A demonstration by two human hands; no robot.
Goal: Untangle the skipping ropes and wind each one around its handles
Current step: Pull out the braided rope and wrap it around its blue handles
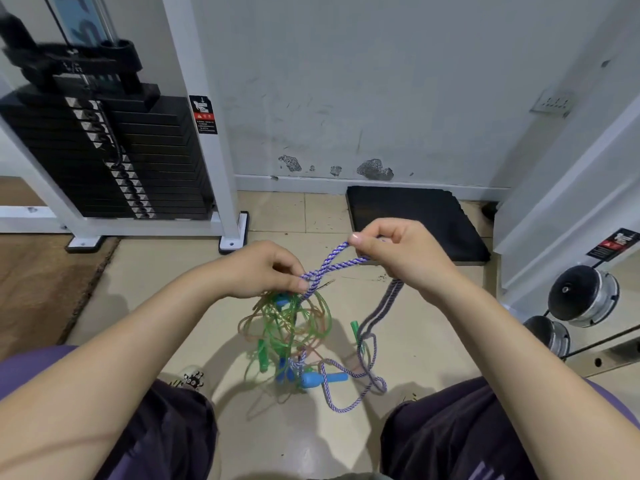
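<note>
Blue rope (325, 268), frame centre: soft, light, limp; pinched by left hand (263, 268) and right hand (398, 254); best gripped beside the knot

Your braided rope (332, 266) striped blue and white, your clear ropes (294, 320) green and orange, handles (323, 378) light blue, one handle (356, 332) green, floor mat (415, 220) black, your shorts (460, 427) dark purple.

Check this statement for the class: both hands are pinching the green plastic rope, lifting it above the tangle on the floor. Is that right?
Not quite. The head view shows the left hand and right hand pinching the blue-and-white braided rope, not the green plastic rope, which hangs in the tangle below. The rest holds: the rope is lifted above the tangle.
</note>
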